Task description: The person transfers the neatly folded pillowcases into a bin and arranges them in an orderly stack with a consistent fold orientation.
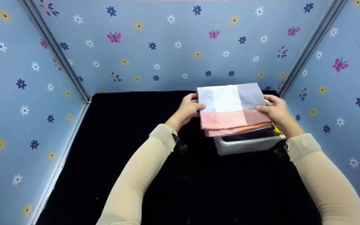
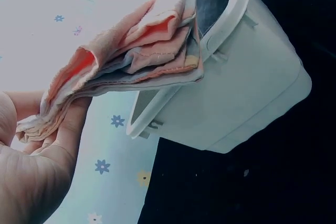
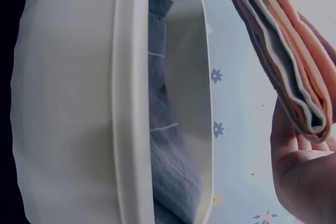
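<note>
A folded checked cloth [image 1: 227, 101] in pink, white and grey is held level by both hands above a light grey plastic box [image 1: 248, 147]. My left hand [image 1: 187, 108] pinches its left edge, thumb on top and fingers underneath. At the right edge, my right hand [image 1: 275, 110] grips it the same way. Several stacked layers of the cloth [image 3: 294, 51] show edge-on in the right wrist view, pink and orange with white and dark grey between. Inside the box lies a dark grey cloth [image 3: 170, 145] with thin white lines.
The box stands on a black-covered table [image 1: 130, 125] toward the back right. Something yellow [image 1: 277, 129] shows at the box's right end, partly behind my right hand. Blue flower-patterned panels [image 1: 167, 47] enclose the back and both sides, with metal posts [image 1: 311, 47] at the corners.
</note>
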A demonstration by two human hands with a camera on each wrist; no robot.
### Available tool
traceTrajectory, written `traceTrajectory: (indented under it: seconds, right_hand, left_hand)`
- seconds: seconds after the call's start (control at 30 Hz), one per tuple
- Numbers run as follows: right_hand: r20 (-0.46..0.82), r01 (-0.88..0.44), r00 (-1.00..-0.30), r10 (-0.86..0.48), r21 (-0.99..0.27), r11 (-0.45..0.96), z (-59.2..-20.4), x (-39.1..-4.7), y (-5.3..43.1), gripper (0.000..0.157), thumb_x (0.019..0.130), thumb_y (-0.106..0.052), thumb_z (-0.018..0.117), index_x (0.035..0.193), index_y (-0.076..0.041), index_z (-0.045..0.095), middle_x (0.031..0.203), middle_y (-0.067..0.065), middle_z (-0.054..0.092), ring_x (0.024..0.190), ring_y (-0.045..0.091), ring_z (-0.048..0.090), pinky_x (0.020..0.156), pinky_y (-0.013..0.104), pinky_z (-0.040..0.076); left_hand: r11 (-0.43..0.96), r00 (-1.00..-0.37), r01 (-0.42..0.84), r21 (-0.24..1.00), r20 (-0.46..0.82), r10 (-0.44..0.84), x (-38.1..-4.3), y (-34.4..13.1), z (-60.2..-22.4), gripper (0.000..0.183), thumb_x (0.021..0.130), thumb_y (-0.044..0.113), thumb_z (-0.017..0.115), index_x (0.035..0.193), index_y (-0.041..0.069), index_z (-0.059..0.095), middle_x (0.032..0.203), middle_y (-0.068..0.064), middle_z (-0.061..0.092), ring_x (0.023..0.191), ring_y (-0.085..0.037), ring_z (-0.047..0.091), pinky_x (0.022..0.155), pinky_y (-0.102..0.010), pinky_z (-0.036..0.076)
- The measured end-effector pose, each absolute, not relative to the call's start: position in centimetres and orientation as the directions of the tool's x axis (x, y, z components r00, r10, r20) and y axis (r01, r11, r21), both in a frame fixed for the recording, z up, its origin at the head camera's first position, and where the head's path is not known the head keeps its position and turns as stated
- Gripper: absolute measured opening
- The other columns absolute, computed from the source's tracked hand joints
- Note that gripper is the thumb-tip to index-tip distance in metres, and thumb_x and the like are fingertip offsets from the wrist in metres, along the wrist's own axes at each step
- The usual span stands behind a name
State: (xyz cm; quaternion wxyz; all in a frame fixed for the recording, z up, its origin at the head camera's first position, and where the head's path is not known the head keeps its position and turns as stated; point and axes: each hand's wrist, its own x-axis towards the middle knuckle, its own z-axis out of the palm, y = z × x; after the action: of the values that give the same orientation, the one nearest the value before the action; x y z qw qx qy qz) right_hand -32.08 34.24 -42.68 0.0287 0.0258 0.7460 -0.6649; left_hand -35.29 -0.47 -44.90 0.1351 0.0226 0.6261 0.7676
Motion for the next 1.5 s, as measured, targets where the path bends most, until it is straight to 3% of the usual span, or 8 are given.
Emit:
traceTrajectory:
  seconds: [0.13,0.3,0.7,0.97,1.23,1.33,1.5]
  right_hand:
    - [-0.081,0.082,-0.997,0.013,-0.981,0.174,-42.4,-32.3,35.1,0.06,0.098,0.0,0.078,0.152,-0.001,0.053,0.097,-0.021,0.078,0.088,0.003,0.075,0.072,0.02,0.064]
    - [-0.073,0.08,-0.997,0.037,-0.967,0.241,-42.4,-32.7,36.3,0.055,0.099,-0.002,0.076,0.15,-0.004,0.055,0.094,-0.022,0.077,0.084,0.001,0.073,0.07,0.019,0.062]
    - [-0.046,0.081,-0.993,0.107,-0.93,0.359,-42.5,-33.3,38.1,0.056,0.1,-0.007,0.077,0.152,-0.003,0.056,0.09,-0.024,0.073,0.083,-0.002,0.07,0.071,0.016,0.06]
    - [-0.041,0.089,-0.992,0.115,-0.887,0.453,-42.9,-33.2,39.2,0.062,0.101,-0.01,0.076,0.157,0.003,0.051,0.086,-0.028,0.068,0.082,-0.003,0.066,0.072,0.014,0.057]
    - [-0.022,0.065,-0.996,0.085,-0.841,0.537,-44.3,-32.9,39.3,0.058,0.099,-0.008,0.078,0.151,0.008,0.057,0.086,-0.023,0.068,0.08,-0.003,0.062,0.072,0.011,0.053]
    - [0.003,0.047,-0.997,0.082,-0.801,0.597,-45.0,-32.8,39.2,0.058,0.096,-0.007,0.08,0.148,0.01,0.059,0.091,-0.013,0.071,0.079,-0.005,0.059,0.073,0.01,0.05]
    - [0.035,0.021,-0.997,0.066,-0.717,0.697,-45.8,-32.8,38.9,0.059,0.093,-0.009,0.083,0.143,0.014,0.061,0.116,0.03,0.074,0.083,-0.005,0.056,0.075,0.008,0.044]
  left_hand:
    - [-0.192,-0.959,-0.186,0.964,-0.135,0.249,-35.4,0.4,-45.0,0.063,0.096,-0.014,0.061,0.156,-0.006,0.042,0.119,-0.018,0.063,0.099,-0.028,0.068,0.094,-0.053,0.065]
    - [-0.194,-0.958,-0.172,0.966,-0.119,0.259,-35.4,1.5,-45.1,0.062,0.095,-0.014,0.06,0.154,-0.008,0.042,0.115,-0.016,0.063,0.095,-0.027,0.069,0.085,-0.048,0.067]
    - [-0.199,-0.972,-0.128,0.971,-0.083,0.222,-35.4,4.2,-45.8,0.058,0.095,-0.014,0.065,0.15,-0.007,0.047,0.111,-0.014,0.064,0.091,-0.026,0.069,0.084,-0.047,0.068]
    - [-0.148,-0.969,-0.127,0.981,-0.091,0.231,-35.0,5.5,-46.5,0.057,0.095,-0.015,0.064,0.149,-0.007,0.049,0.127,-0.028,0.068,0.104,-0.036,0.073,0.087,-0.052,0.068]
    - [-0.021,-0.982,-0.109,0.994,-0.105,0.156,-34.6,6.5,-47.2,0.056,0.09,-0.015,0.067,0.144,-0.01,0.054,0.128,-0.03,0.07,0.102,-0.035,0.076,0.076,-0.04,0.069]
    - [0.076,-0.986,-0.103,0.992,-0.112,0.122,-34.5,6.7,-47.4,0.056,0.09,-0.012,0.069,0.144,-0.009,0.056,0.127,-0.029,0.071,0.104,-0.034,0.076,0.074,-0.036,0.068]
    - [0.315,-0.994,-0.071,0.946,-0.095,0.059,-34.3,7.0,-47.4,0.053,0.087,-0.007,0.073,0.139,-0.004,0.065,0.12,-0.02,0.078,0.102,-0.026,0.074,0.074,-0.029,0.062]
